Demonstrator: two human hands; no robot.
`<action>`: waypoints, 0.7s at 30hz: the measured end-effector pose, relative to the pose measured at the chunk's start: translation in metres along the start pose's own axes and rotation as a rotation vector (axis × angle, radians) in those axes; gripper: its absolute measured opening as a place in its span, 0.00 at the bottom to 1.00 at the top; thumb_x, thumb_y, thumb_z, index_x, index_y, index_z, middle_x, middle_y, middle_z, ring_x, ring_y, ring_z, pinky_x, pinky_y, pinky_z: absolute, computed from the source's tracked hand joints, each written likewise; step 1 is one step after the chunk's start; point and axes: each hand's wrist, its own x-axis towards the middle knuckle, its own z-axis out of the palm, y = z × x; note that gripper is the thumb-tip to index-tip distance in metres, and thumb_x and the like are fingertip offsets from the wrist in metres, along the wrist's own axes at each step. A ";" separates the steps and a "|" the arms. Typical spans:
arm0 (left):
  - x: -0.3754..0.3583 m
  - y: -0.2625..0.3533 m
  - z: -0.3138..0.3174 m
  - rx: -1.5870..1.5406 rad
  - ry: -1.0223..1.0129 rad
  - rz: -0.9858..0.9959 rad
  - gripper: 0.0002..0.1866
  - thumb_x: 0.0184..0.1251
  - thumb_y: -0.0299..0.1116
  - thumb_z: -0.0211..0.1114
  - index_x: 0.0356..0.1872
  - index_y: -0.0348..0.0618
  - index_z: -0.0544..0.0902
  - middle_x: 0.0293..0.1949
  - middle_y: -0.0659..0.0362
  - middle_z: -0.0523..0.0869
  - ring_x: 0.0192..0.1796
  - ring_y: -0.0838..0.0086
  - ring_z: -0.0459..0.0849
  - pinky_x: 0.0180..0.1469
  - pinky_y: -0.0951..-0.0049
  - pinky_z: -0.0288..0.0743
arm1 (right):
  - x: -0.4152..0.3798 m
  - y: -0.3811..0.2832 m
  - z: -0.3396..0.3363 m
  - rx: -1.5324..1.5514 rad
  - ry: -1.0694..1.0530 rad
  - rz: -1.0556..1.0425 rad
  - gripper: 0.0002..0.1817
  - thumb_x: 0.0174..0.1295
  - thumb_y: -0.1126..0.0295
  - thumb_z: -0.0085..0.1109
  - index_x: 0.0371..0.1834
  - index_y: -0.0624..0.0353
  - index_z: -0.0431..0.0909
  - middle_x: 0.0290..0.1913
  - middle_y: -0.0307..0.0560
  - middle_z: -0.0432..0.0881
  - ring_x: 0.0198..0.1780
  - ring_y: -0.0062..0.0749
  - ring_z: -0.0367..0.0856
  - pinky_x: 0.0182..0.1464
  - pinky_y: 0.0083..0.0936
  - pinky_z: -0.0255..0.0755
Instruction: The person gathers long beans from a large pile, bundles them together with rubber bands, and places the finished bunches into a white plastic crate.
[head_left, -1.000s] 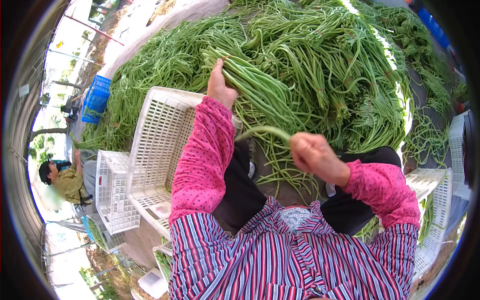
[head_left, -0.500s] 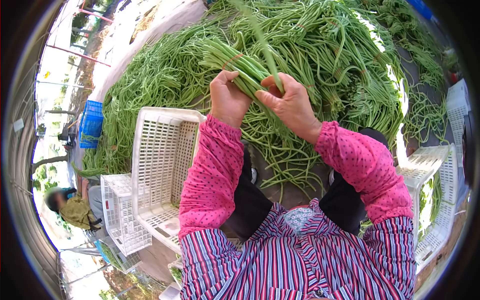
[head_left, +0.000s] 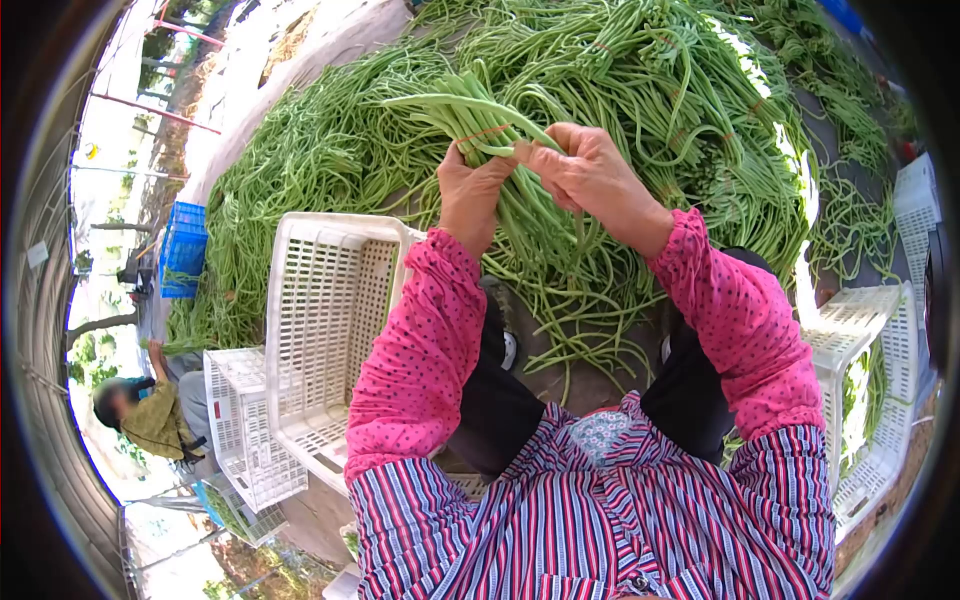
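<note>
My left hand [head_left: 469,202] is closed around a bundle of long green beans [head_left: 533,222], just below a red rubber band [head_left: 487,133]. My right hand [head_left: 592,178] is closed, pinching a long bean [head_left: 455,103] at the right of the band. That bean lies across the bundle's upper end and points left. The bundle's lower part hangs beneath both hands, over the heap of long beans [head_left: 320,160] on the ground. Some fingertips of my right hand are hidden behind the beans.
An upright-sided white crate [head_left: 330,330] stands left of my legs, with another white crate [head_left: 235,420] beyond it. At right is a white crate [head_left: 870,350] holding beans. A blue crate [head_left: 183,250] and another person [head_left: 155,425] are at far left. Banded bundles [head_left: 680,140] lie on the heap.
The loose bean has swung from pointing upward to lying leftward across the bundle. My right hand has moved slightly up and right, close to the band. The bundle now stands more upright.
</note>
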 end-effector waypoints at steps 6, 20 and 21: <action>0.027 0.006 -0.022 -0.042 0.348 -0.108 0.15 0.58 0.27 0.70 0.46 0.38 0.78 0.41 0.57 0.84 0.41 0.70 0.84 0.44 0.71 0.80 | -0.054 0.017 0.031 -0.017 -0.248 0.103 0.13 0.70 0.62 0.51 0.31 0.58 0.75 0.16 0.26 0.64 0.16 0.09 0.58 0.17 0.14 0.51; 0.022 0.040 -0.052 -0.259 0.001 -0.120 0.17 0.71 0.35 0.53 0.55 0.38 0.75 0.48 0.52 0.81 0.49 0.62 0.82 0.54 0.59 0.78 | -0.044 0.002 -0.036 0.333 0.277 0.039 0.15 0.67 0.60 0.57 0.27 0.58 0.75 0.18 0.33 0.71 0.16 0.14 0.66 0.18 0.12 0.57; 0.019 0.041 -0.046 -0.255 -0.009 -0.124 0.17 0.71 0.35 0.53 0.55 0.38 0.75 0.48 0.52 0.81 0.49 0.62 0.82 0.54 0.59 0.78 | -0.042 0.002 -0.035 0.290 0.308 0.032 0.16 0.67 0.60 0.56 0.25 0.58 0.76 0.18 0.33 0.71 0.16 0.14 0.66 0.18 0.12 0.57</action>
